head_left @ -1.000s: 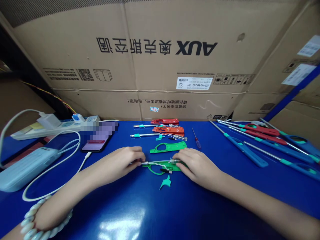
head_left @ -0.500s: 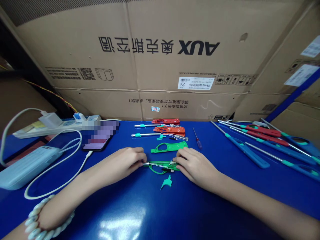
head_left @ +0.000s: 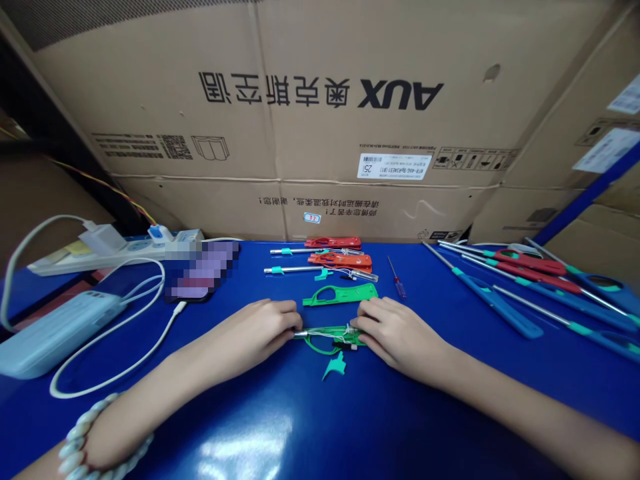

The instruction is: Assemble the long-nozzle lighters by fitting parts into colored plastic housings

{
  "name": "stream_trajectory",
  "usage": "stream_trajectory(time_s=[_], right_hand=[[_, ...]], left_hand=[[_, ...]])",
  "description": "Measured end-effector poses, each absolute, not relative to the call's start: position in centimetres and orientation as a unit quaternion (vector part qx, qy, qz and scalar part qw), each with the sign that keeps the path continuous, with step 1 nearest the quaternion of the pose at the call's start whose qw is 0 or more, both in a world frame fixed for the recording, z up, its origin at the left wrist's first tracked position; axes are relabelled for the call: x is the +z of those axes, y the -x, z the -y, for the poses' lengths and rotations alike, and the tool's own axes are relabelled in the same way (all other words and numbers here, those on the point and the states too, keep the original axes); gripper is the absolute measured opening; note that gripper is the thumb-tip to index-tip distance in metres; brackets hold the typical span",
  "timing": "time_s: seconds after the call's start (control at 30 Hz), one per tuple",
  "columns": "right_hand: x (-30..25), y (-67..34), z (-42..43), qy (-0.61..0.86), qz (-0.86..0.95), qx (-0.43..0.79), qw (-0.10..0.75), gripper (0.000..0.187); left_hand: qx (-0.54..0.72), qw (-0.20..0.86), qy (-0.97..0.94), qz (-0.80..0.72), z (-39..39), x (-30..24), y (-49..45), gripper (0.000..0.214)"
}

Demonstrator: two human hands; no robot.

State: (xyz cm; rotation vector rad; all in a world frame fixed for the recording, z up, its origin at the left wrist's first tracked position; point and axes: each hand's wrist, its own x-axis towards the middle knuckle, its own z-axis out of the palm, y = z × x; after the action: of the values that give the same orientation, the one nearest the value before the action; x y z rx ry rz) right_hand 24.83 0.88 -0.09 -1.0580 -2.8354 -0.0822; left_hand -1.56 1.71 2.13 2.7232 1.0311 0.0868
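An opened green lighter shell point(head_left: 320, 346) lies on the blue table with white wires and a black part in it. My left hand point(head_left: 273, 325), fingers pinched, grips the metal tube point(head_left: 301, 333) at the shell's left end. My right hand point(head_left: 395, 331) is closed around the shell's right end, its fingertips partly hiding what lies there. Just in front is a loose teal trigger point(head_left: 335, 366). Behind the hands rests the other green shell half point(head_left: 341, 295).
Red lighter shells point(head_left: 340, 262) with tubes and wires lie farther back, near a small screwdriver point(head_left: 397, 278). Several long lighters point(head_left: 487, 297) are piled at right. A phone point(head_left: 203, 272), power bank point(head_left: 65, 333), white cable and power strip point(head_left: 60, 262) occupy the left. Cardboard point(head_left: 300, 147) stands behind.
My left hand has moved slightly right with the metal tube, and the tube sits farther into the green shell's left end. My right hand stays at the shell's right end.
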Motion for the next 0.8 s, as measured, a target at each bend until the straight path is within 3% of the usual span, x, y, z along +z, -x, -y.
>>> stream_trajectory(time_s=[0.8], right_hand=[[-1.06,-24.85,-0.86,0.32,0.935,-0.128,0.081,0.011]], left_hand=[[0.022,0.107,-0.926,-0.361,-1.84,2.13,2.09,0.018]])
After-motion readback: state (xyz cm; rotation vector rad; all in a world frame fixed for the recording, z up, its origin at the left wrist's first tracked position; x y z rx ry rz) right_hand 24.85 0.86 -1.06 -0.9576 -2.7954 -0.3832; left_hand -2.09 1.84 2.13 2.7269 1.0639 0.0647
